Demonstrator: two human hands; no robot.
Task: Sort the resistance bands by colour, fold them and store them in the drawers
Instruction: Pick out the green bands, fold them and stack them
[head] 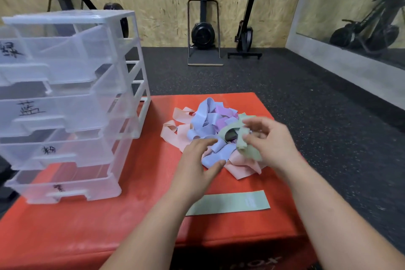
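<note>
A tangled pile of resistance bands (208, 125) in blue, pink, purple and green lies on the red mat (109, 221). My right hand (269, 144) pinches a green band (246, 147) at the pile's right side. Spread out with straight fingers, my left hand (197, 160) touches a blue band (215, 155) at the pile's near edge. One green band (230, 203) lies flat and apart, nearer to me. A clear plastic drawer unit (65, 105) with several drawers pulled out, each with a handwritten label, stands on the mat's left.
The mat's front and right edges drop to a dark speckled floor (306, 105). Black exercise machines (205, 30) stand against the wooden back wall. A mirror (361, 17) is on the right wall.
</note>
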